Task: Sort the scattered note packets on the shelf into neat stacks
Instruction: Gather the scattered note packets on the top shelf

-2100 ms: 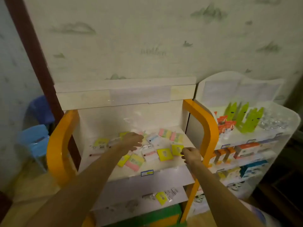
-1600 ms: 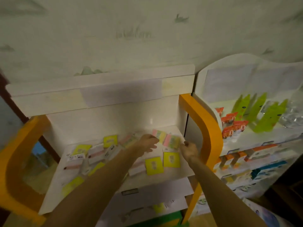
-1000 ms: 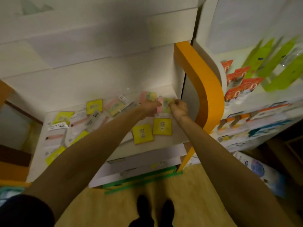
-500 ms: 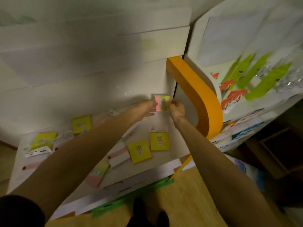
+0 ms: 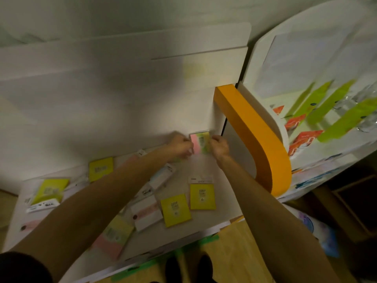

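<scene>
A pink-and-green note packet (image 5: 201, 142) stands upright against the back wall at the far right corner of the white shelf (image 5: 222, 205). My left hand (image 5: 180, 147) pinches its left edge and my right hand (image 5: 219, 147) pinches its right edge. Two yellow packets (image 5: 202, 197) (image 5: 175, 209) lie flat near the front right. Other packets, yellow (image 5: 101, 168), green-yellow (image 5: 50, 190), white-pink (image 5: 145, 215) and pink-green (image 5: 114, 235), lie scattered to the left, partly under my left forearm.
An orange curved side panel (image 5: 257, 139) bounds the shelf on the right. Beyond it a white rack (image 5: 265, 58) holds green (image 5: 334, 111) and orange packages (image 5: 304, 139). The wooden floor and my shoes (image 5: 187, 268) show below the shelf's front edge.
Both hands reached to the back right corner, picked up the pink-and-green packet there and now hold it upright. The camera moved closer and tilted downward.
</scene>
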